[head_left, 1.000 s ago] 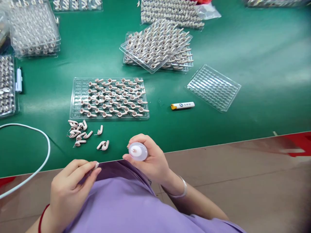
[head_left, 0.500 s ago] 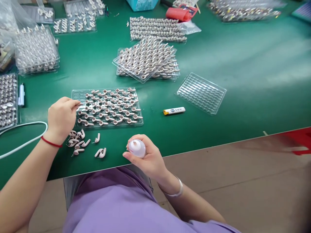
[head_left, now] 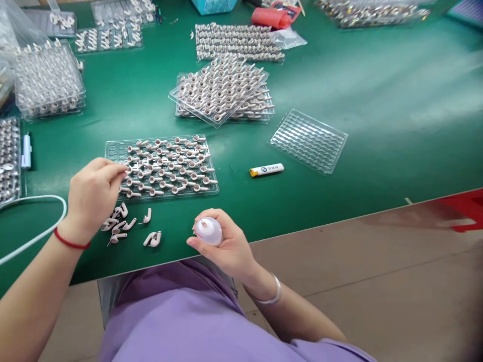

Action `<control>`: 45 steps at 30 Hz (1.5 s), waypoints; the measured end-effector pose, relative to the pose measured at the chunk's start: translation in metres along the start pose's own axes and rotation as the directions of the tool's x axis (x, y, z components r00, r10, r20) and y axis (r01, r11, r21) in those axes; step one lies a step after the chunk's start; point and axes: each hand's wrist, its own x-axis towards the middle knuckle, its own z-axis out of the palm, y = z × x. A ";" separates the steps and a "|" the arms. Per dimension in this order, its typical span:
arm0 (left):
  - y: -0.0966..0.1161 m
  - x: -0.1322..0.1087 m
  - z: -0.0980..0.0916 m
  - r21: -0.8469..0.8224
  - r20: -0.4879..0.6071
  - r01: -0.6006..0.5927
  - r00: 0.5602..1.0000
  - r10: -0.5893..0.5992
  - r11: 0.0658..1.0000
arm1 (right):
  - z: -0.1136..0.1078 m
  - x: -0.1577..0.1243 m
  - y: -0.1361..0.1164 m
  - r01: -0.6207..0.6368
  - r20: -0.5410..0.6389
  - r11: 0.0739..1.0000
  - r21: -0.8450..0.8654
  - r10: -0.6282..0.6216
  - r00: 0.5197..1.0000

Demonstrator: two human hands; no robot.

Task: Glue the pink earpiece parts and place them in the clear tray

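Note:
My left hand (head_left: 92, 196) is closed in a pinch at the left side of a clear plastic tray (head_left: 116, 146), on what looks like an earbud shell; the fingertips mostly hide it. Rows of pale earbud shells (head_left: 173, 166), each with a round cup and a stem, fill most of this tray. In my right hand (head_left: 230, 246) is a small whitish squeeze bottle (head_left: 211, 232), held near the table's front edge with its narrow nozzle up. A loose heap of earbud shells (head_left: 116, 221) lies below the left hand, and several others (head_left: 153, 238) lie just right of it.
A lighter (head_left: 266, 170) and a clear tray without shells (head_left: 309, 141) lie to the right. Stacked filled trays (head_left: 222, 93) stand behind, with another stack (head_left: 49, 83) at the far left. A white cable (head_left: 33, 198) curves beside my left forearm.
My left hand has shifted slightly down and right along the tray's left side, still pinched. My right hand keeps the bottle in nearly the same place. The whole view has moved a little.

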 end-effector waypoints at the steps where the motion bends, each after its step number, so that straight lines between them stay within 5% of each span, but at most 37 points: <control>1: 0.009 -0.007 -0.003 -0.019 0.018 -0.019 1.000 0.019 1.000 | 0.000 0.000 0.000 0.004 -0.002 1.000 0.001 -0.004 1.000; 6: 0.044 -0.039 -0.009 0.043 0.230 -0.072 0.971 0.061 0.996 | 0.000 0.000 0.000 -0.007 0.003 1.000 0.013 0.007 1.000; 12: 0.044 -0.046 -0.002 0.101 0.333 -0.125 0.939 0.085 0.987 | 0.000 0.001 -0.001 0.000 0.010 1.000 -0.002 0.000 1.000; 21: 0.058 -0.096 -0.025 -0.099 -0.059 -0.174 0.984 0.169 0.980 | 0.005 -0.014 0.000 0.042 0.170 0.998 -0.044 -0.034 0.985; 31: 0.055 -0.156 -0.018 0.041 -0.023 -0.114 0.993 0.115 0.993 | 0.020 -0.024 0.003 0.440 0.300 0.886 -0.146 -0.384 0.873; 45: 0.053 -0.168 -0.009 0.040 -0.064 -0.081 0.994 0.083 0.996 | 0.019 -0.025 0.007 0.521 0.376 0.819 -0.239 -0.417 0.828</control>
